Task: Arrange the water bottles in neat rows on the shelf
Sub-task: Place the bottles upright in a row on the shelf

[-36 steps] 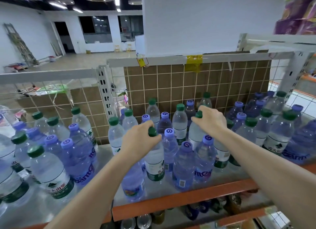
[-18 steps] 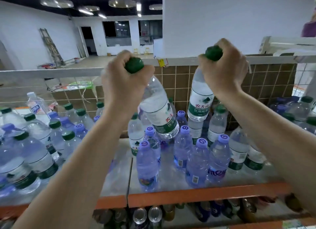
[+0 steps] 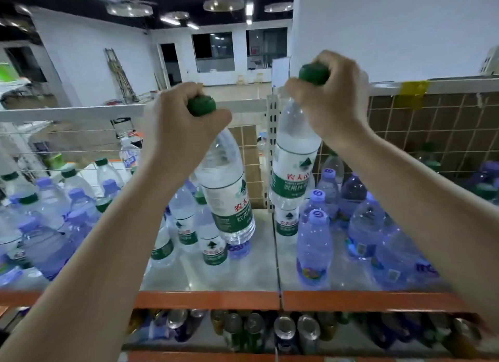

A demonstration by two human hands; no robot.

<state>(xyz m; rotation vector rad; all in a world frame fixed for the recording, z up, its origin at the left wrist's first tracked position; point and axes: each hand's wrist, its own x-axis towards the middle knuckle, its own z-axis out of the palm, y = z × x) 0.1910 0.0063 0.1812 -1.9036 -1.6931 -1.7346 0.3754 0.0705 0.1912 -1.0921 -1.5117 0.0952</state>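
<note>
Two green-capped bottles held aloft over the shelf (image 3: 208,298).

Shelf stocked with mixed purple-capped bottles (image 3: 314,249) and green-capped bottles (image 3: 213,247), loosely grouped toward its back edge. Left bottle (image 3: 229,188), tilted, is gripped at the cap by the left hand (image 3: 181,129), fingers curled round it. Right bottle (image 3: 293,159), near upright, is gripped likewise by the right hand (image 3: 332,97).

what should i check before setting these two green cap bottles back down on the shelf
1. Left hand grips the left bottle at its neck: ok.
2. Right hand grips the right bottle at its neck: ok.
3. Both bottles clear of the standing ones: ok.
4. Left bottle upright: not ok, tilted.
5. Bare shelf between the groups: ok.
6. Caps tight: cannot tell.
</note>
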